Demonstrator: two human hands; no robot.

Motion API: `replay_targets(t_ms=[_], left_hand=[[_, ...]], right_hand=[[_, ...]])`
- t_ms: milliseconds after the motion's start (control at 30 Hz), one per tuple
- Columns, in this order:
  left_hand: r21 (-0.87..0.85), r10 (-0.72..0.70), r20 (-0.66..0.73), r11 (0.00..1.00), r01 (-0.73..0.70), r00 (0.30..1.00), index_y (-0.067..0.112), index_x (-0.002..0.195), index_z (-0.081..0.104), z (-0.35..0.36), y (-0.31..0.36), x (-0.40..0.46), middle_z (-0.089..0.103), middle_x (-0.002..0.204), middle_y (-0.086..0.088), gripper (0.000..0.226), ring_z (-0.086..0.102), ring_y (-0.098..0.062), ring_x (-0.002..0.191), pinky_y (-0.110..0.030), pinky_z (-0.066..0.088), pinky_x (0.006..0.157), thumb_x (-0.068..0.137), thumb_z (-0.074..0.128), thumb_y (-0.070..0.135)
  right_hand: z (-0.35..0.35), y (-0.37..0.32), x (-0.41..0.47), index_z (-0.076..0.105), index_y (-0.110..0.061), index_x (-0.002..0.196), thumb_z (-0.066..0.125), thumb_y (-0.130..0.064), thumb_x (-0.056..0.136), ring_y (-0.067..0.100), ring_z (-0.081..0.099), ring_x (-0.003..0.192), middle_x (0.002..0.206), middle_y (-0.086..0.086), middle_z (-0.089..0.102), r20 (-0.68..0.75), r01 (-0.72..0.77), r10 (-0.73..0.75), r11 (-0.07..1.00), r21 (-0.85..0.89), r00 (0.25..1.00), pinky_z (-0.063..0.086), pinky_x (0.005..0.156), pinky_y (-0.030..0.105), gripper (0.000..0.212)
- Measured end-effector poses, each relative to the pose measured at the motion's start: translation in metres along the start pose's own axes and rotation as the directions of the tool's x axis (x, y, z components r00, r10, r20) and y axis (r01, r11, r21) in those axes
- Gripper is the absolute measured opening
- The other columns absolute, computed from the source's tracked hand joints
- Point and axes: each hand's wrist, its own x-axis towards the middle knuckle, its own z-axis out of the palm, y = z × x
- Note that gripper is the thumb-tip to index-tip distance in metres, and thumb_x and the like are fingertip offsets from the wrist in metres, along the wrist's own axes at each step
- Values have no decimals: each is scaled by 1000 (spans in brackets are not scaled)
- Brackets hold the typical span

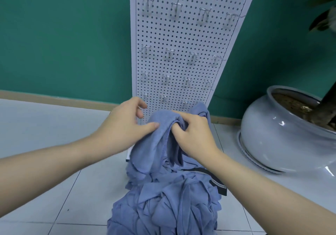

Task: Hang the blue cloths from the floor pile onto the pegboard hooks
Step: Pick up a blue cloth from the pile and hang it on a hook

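Nearest the camera lies the pile of blue cloths (163,203), heaped on the tiled floor (45,189) and running away from the viewer toward the foot of the white pegboard (181,34), which leans against the green wall. Above the far end of the pile, one cloth (154,138) is lifted between both hands and hangs down in folds, its long axis roughly vertical, its lower edge reaching the heap. Right hand (192,134) has its fingers curled into the upper fold, gripping the fabric from the right side. Left hand (123,123) is looser: the thumb presses against the left side of the cloth while the fingers are bent above it, apparently not closed on the fabric. Another blue cloth (201,111) shows just behind the right hand at the bottom of the board, perhaps already on a low hook, though the hook itself is hidden. What the coming move likely turns on is that the bare hooks (169,53) lie ahead of and above the hands, with the lowest row (163,98) just beyond the fingers. The held edge would need to rise and go forward; the right hand, holding firmly and closer to the board's middle, seems better placed to lead. At right stands a large pale planter (283,134), well apart from the cloth.
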Motion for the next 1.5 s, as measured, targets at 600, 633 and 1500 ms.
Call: replay_targets(t_ms=[600,633,1500], left_hand=[[-42,80,20,996,-79,997,26,74,56,85,38,-5,62,76,1,13,57,-20,77,-28,39,60,86,62,25],[-44,43,-2,998,-43,999,23,75,57,92,37,-4,62,77,-1,13,58,-19,73,-28,38,57,87,62,25],[-145,-203,-191,973,177,960,8,94,60,198,1,165,64,87,-10,19,55,-25,72,-31,35,56,103,44,9]], right_hand=[[-8,28,7,26,-25,48,60,-20,96,13,20,48,49,-5,24,62,-426,436,824,375,898,17,52,30,59],[-5,31,4,26,-24,50,60,-19,95,12,19,48,50,-4,23,63,-432,442,821,374,895,16,51,29,57],[19,158,132,49,-13,78,48,-11,100,19,39,62,67,5,44,-124,-528,680,659,535,723,34,59,29,22]])
